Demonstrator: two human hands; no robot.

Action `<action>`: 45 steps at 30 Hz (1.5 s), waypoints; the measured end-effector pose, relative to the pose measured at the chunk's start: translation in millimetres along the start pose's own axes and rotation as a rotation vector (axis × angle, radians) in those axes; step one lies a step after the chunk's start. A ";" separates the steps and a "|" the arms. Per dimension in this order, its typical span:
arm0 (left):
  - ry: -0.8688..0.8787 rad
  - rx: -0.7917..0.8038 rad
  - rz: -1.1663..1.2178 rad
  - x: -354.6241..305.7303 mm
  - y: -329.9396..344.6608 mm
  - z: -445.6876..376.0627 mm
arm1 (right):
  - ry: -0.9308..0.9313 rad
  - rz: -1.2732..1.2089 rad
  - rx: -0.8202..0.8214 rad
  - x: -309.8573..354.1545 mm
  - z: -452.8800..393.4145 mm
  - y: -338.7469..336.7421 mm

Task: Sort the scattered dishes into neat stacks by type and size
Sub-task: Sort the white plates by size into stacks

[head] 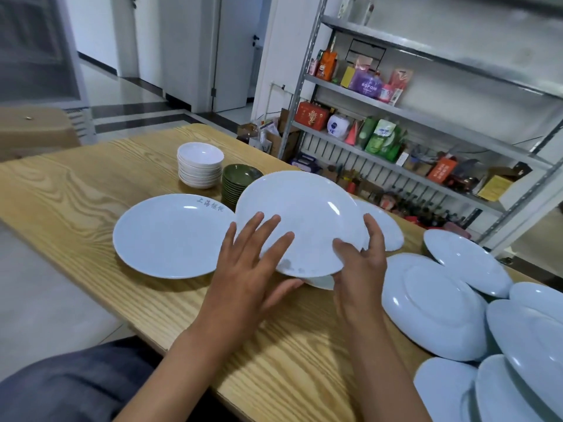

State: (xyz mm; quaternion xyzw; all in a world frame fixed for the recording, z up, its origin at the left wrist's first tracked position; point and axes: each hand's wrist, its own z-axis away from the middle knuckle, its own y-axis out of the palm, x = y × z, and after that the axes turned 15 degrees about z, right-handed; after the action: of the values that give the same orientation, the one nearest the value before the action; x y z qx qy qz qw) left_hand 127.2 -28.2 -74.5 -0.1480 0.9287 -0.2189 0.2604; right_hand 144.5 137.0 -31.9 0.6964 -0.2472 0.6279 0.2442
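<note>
Right now both hands are gripping one large white plate (300, 220), tilted and lifted above the wooden table (91, 190). Left hand (249, 269) is spreading its fingers flat on the plate's top w/ thumb curling under the near rim; right hand (359, 263) is pinching the near-right rim, thumb on top, fingers behind the edge. Another white dish's rim is peeking out just below the held plate. A lettered plate (173, 236) is lying flat just left of it. Behind, a white bowl stack (199, 166) and a green bowl stack (239, 181) are standing side by side. More white plates (435, 306) are lying scattered and overlapping at the right; one is upside down. A metal shelf (426, 117) w/ packaged goods is standing beyond the table.
</note>
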 end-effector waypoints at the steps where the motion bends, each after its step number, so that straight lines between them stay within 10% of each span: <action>1: 0.006 -0.007 -0.013 0.4 -2.0 0.3 | 0.027 -0.027 0.030 -0.1 1.9 1.8; 10: -0.003 -0.157 0.033 13.3 -26.1 28.9 | 0.099 0.122 0.302 -12.6 15.0 25.0; 25: -0.350 -0.322 -0.052 22.8 -48.5 54.2 | -0.280 0.470 0.105 -18.6 37.8 21.6; 35: -0.523 -0.086 -0.332 7.4 -48.6 49.1 | -0.334 0.759 0.201 -31.3 32.9 15.1; 45: -0.300 -0.195 -0.190 -6.7 -41.5 43.1 | -0.407 1.259 0.286 -31.3 34.5 16.8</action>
State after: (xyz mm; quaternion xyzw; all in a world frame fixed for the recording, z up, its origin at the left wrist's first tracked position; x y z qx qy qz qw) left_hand 162.9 -75.5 -84.7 -0.2906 0.8780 -0.1270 0.3585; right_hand 156.8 103.0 -65.8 0.5495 -0.5613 0.5332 -0.3142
